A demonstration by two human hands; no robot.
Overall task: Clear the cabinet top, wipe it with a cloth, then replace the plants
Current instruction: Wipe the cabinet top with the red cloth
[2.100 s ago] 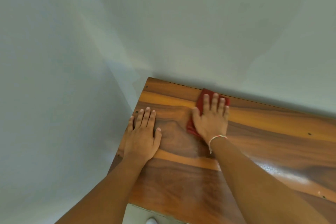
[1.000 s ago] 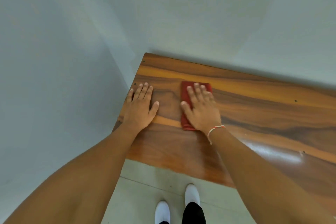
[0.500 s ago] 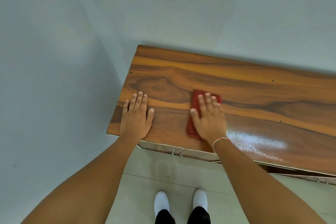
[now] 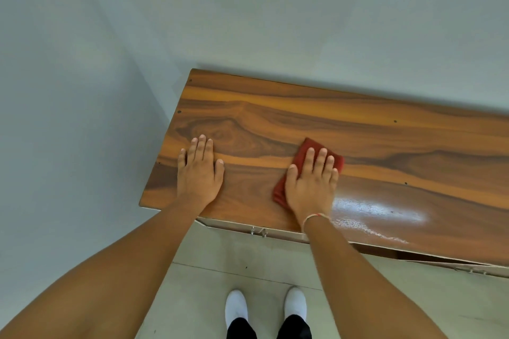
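cloth point(image 4: 304, 152): mostly hidden under the right hand point(image 4: 309, 187)
cabinet top point(image 4: 358, 129): ran off the frame's right edge
cabinet front: barely showed below the near edge
legs: cut off at the bottom edge

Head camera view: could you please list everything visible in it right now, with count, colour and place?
Cabinet top: one, glossy brown wood grain, against the wall, filling the middle and right.
Cloth: one, red, folded, flat on the cabinet top under the right hand.
Wet sheen: one pale patch, near the front edge, right of the cloth.
Wall: pale grey-green, behind and left of the cabinet.
Floor: light tiles, below the front edge.
Shoes: two, white, bottom centre.
Bracelet: one, thin, pale, on the right wrist.
Left hand: flat on the wood, near the left end.
Right hand: flat, pressing the cloth.
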